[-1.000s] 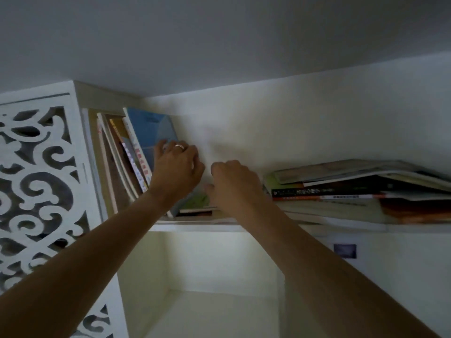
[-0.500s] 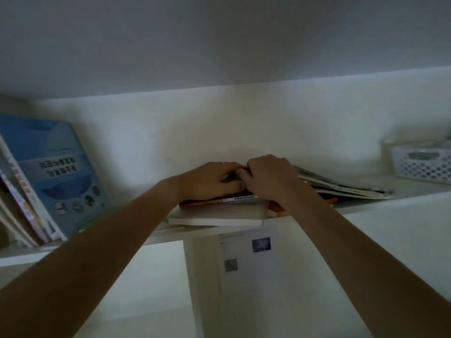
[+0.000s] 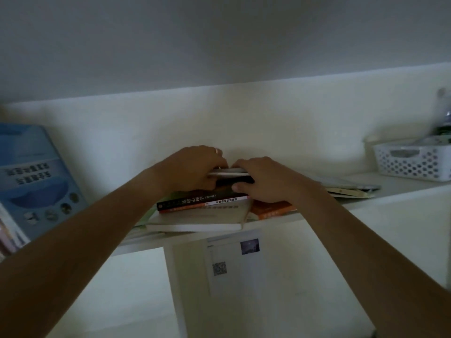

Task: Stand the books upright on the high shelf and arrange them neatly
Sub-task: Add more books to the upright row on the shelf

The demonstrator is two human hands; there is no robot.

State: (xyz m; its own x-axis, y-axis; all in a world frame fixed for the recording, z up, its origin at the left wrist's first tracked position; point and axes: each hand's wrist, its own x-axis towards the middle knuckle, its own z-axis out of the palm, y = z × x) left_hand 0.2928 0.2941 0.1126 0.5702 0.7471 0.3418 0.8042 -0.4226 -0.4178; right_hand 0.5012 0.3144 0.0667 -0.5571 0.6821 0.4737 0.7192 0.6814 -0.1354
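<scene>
Head view, stack: several books lie flat on the high shelf [image 3: 402,184], a black-spined book [image 3: 202,202] over a pale book [image 3: 197,222], an orange book [image 3: 271,209] beside them.
Head view, thin book: the top book [image 3: 228,172] sits lifted just off the pile, likely being freed to stand it up.
Head view, left hand [image 3: 192,170]: forearm reaching up, knuckles toward the camera, fingers curled over the thin book's left end; this grip is closed on it.
Head view, right hand [image 3: 264,181]: fingers on top, thumb tucked beneath; grip closed on the book's right end.
Head view, done so far: a blue book [image 3: 36,181] leans nearly upright at far left.
Head view, elsewhere: a white basket [image 3: 412,162] sits at the shelf's right end.
</scene>
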